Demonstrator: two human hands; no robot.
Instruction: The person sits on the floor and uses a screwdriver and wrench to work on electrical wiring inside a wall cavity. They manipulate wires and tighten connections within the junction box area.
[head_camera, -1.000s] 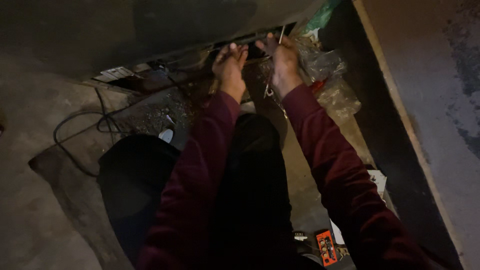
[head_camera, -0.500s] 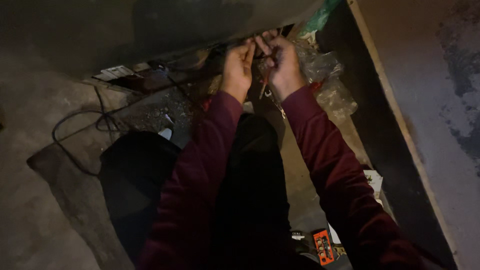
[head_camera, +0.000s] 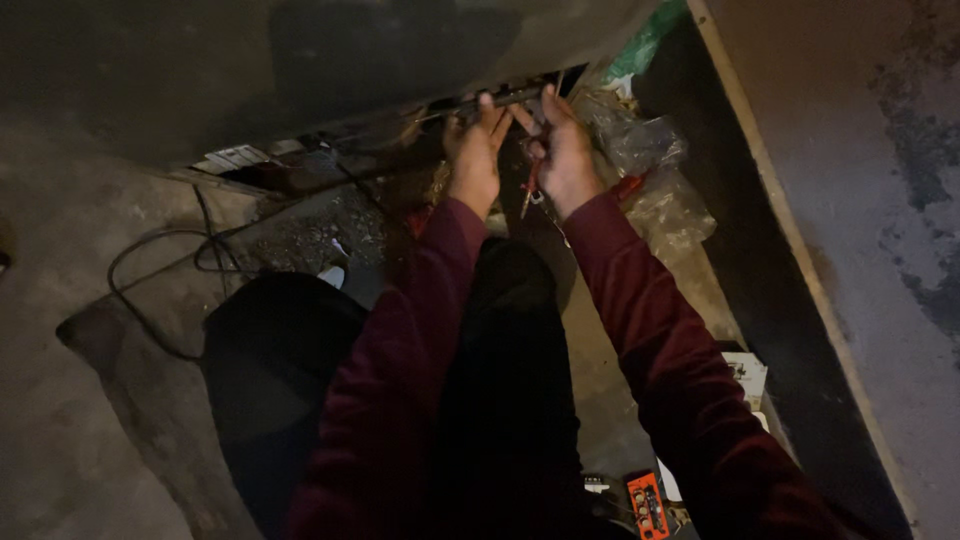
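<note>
Head view, single frame, dim light. Person seated low on the floor, both arms in dark red sleeves stretched toward the far side, dark trousers between them.

Left hand (head_camera: 474, 150): raised at the lower edge of a large grey panel (head_camera: 300, 70) that fills the far part of the scene. Fingers spread and pressed up against a dark slot (head_camera: 500, 97) along that edge. Nothing is seen gripped in it; palm side hidden, so I cannot tell whether it holds anything.

Right hand (head_camera: 562, 150): just right of the left hand, the two nearly touching at the fingertips. Fingers extended up to the same slot. A thin tool with a reddish handle (head_camera: 528, 190) hangs down from this hand, between the two wrists; the hand appears closed on its upper end with thumb and lower fingers, but the grip itself is in shadow.

Surroundings: crumpled clear plastic bags (head_camera: 640, 150) lie right of the right hand, with a green bag (head_camera: 645, 45) farther off. Black cable (head_camera: 160, 260) loops over the floor on the left, running toward debris under the panel. Orange and black device (head_camera: 647, 505) lies near, by the right elbow. White carton (head_camera: 745, 375) sits right of the right forearm, against a dark ledge (head_camera: 790, 300).
</note>
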